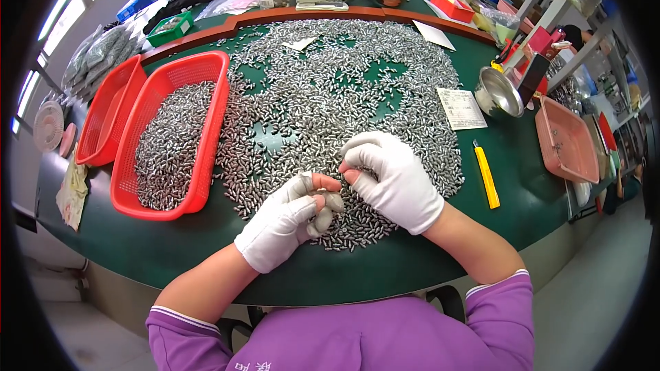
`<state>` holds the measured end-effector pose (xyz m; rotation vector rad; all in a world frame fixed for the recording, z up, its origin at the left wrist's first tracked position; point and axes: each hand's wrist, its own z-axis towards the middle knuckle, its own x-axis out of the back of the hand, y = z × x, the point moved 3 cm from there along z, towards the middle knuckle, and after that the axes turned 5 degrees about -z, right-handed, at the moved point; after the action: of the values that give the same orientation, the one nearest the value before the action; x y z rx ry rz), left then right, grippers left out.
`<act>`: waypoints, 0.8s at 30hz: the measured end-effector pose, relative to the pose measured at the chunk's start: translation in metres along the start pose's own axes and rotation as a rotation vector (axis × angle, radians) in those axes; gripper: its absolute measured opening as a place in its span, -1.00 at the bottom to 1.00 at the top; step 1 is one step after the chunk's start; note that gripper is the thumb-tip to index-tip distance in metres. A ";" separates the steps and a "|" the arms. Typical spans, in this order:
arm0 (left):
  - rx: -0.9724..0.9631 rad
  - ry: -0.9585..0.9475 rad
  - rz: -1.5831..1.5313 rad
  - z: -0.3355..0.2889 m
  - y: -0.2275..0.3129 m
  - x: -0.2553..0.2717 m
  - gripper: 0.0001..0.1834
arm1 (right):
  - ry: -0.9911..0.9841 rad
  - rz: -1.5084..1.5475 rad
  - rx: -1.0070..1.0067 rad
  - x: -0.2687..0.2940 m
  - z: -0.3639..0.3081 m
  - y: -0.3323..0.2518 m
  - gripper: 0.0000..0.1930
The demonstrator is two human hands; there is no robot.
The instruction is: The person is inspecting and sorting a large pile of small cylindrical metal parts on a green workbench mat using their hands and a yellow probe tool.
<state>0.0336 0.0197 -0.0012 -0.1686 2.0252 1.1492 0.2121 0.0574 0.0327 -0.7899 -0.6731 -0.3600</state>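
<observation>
Small silvery metal pieces (pixel 302 113) lie spread in a thick layer over the green table (pixel 182 247). At the near edge of the layer, my two hands are close together above the pieces, in white gloves that leave some fingertips bare. The fingers of my left hand (pixel 278 220) are curled, with thumb and index tip near each other. My right hand (pixel 395 182) is closed in a pinch, thumb against index finger, just right of the left fingertips. Whatever either hand holds is hidden or too small to make out.
On the left, a red basket (pixel 215 124) holds many metal pieces, beside another red basket (pixel 113 110). To the right are a yellow utility knife (pixel 486 175), a paper slip (pixel 462 108), a steel bowl (pixel 498 93) and a pink tray (pixel 567 141). A stapler (pixel 323 0) sits beyond the wooden edge strip.
</observation>
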 end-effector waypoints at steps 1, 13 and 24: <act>0.002 0.006 0.009 0.001 -0.001 0.001 -0.65 | -0.064 0.153 -0.094 0.000 -0.001 -0.003 -0.91; 0.013 0.074 0.068 -0.001 -0.002 0.000 -0.80 | -0.099 0.139 -0.160 -0.001 -0.003 -0.004 -0.79; 0.002 0.068 0.113 0.000 -0.003 0.001 -0.74 | -0.167 -0.439 0.045 -0.002 -0.005 0.012 -0.87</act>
<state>0.0341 0.0179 -0.0034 -0.0941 2.1191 1.2262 0.2197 0.0616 0.0224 -0.6292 -1.0117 -0.6786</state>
